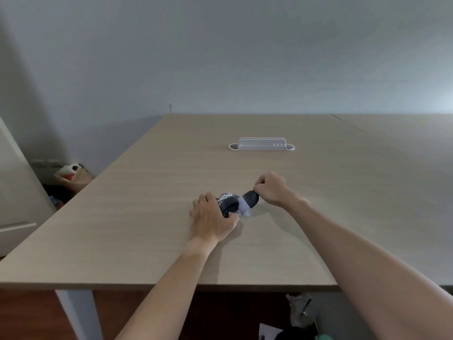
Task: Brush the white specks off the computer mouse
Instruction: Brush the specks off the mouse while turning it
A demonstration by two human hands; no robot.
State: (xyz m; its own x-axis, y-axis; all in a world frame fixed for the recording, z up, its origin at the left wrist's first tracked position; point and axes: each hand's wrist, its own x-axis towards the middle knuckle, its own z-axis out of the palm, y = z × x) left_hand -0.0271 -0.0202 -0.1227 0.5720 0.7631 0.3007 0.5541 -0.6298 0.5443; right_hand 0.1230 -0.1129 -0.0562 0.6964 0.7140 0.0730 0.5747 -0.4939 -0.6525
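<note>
white specks [225, 195] dusted the dark mouse [228, 203] my left hand [212, 217] clasped, while my right hand [269, 188] pinched a brush [247, 202] against it.

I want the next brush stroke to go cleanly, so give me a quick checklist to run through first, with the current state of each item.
1. Mouse steadied by the left hand: ok, the hand rests against its near left side.
2. Brush gripped in the right hand: ok, fingers closed on the dark handle.
3. Bristles touching the mouse: ok, the pale tip meets its right side.
4. Specks cleared: not ok, white specks still cover the top.
5. Table free around the mouse: ok.
6. Specks already on the table: cannot tell.
</note>
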